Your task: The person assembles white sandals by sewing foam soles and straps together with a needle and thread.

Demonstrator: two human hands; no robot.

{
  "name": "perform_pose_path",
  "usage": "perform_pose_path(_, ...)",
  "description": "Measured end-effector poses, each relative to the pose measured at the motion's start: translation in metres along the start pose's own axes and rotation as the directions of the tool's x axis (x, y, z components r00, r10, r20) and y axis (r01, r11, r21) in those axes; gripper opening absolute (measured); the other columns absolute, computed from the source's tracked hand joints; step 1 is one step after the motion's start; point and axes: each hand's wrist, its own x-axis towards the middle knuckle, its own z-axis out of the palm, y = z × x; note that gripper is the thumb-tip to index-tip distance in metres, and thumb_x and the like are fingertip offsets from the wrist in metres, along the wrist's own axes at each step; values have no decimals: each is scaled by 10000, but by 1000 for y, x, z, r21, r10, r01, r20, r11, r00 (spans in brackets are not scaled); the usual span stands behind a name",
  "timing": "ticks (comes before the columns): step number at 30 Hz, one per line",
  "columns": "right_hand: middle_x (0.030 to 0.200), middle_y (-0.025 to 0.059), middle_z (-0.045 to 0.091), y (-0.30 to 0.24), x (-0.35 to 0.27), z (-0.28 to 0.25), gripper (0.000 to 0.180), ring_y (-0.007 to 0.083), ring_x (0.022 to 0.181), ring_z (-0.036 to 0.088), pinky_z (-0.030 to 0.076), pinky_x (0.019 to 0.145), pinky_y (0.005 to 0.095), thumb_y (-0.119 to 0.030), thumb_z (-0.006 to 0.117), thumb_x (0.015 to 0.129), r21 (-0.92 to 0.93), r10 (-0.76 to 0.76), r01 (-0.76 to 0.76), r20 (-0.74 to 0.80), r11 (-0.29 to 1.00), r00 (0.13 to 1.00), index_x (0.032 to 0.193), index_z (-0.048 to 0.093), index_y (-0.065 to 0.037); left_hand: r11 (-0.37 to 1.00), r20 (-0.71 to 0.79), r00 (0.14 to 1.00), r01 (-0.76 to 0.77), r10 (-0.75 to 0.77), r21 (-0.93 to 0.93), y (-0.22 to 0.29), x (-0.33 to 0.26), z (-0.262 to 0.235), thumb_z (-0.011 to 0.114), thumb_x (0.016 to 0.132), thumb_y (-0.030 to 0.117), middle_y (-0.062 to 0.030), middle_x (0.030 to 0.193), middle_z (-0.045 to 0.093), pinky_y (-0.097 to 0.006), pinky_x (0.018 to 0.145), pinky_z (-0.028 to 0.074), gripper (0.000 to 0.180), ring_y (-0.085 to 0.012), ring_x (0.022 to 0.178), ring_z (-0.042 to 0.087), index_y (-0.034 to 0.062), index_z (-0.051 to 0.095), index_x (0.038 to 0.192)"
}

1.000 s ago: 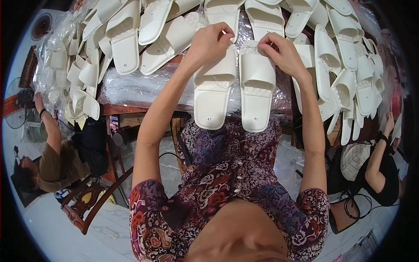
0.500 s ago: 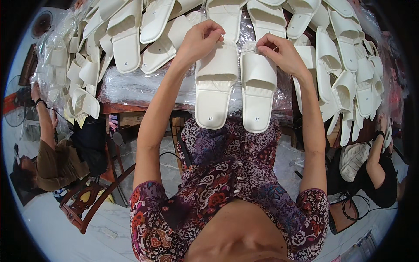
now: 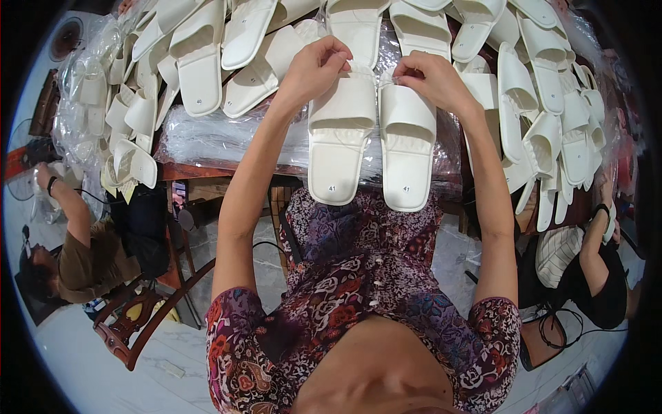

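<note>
Two white slippers with printed soles, a left slipper (image 3: 338, 141) and a right slipper (image 3: 407, 148), lie side by side, their heels toward me and over the table's near edge. My left hand (image 3: 316, 72) is closed in a pinch by the toe end of the left slipper. Thumb and fingers of my right hand (image 3: 436, 83) pinch together at the inner corner of the right slipper's toe end. What lies between the fingertips is too small to make out. Faint glints of clear film show around the pair.
Many more white slippers (image 3: 196, 69) cover the table's far side and both ends. A stack of clear plastic bags (image 3: 227, 145) lies under the pair. Co-workers sit at the left (image 3: 89, 255) and right (image 3: 600, 269). A carved wooden chair (image 3: 138, 324) stands at the lower left.
My right hand has shifted slightly left and up, toward the gap between the slippers. My left hand has barely moved. The left co-worker's arm has moved lower and further left.
</note>
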Motion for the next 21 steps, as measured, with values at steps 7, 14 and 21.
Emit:
perform_pose_path(7, 836, 95, 641, -2, -8, 2, 138, 226, 734, 633, 502, 702, 335, -136, 677, 858, -3, -15, 15, -73, 1000, 997, 926, 683, -16, 877, -44, 990, -97, 134, 471, 24, -7, 9, 676, 861, 228, -112, 927, 689, -331, 801, 508, 281, -229, 893, 652, 32, 687, 1062)
perform_pose_path(14, 865, 92, 624, -21, -12, 1, 140, 254, 742, 641, 512, 693, 348, -139, 685, 867, -148, -38, 12, -172, 989, 984, 965, 678, -39, 690, 114, 931, -336, 348, 640, 43, 1, 45, 690, 847, 281, -150, 904, 717, -452, 849, 460, 293, -355, 899, 616, 65, 738, 1039)
perform_pose_path(21, 841, 93, 625, -22, -16, 4, 145, 268, 747, 642, 507, 700, 368, -172, 670, 870, 34, 8, 1, -278, 999, 961, 929, 671, -39, 803, 42, 948, -290, 315, 521, 43, 6, 52, 659, 856, 238, -164, 753, 698, -457, 731, 486, 218, -350, 756, 656, 42, 752, 877)
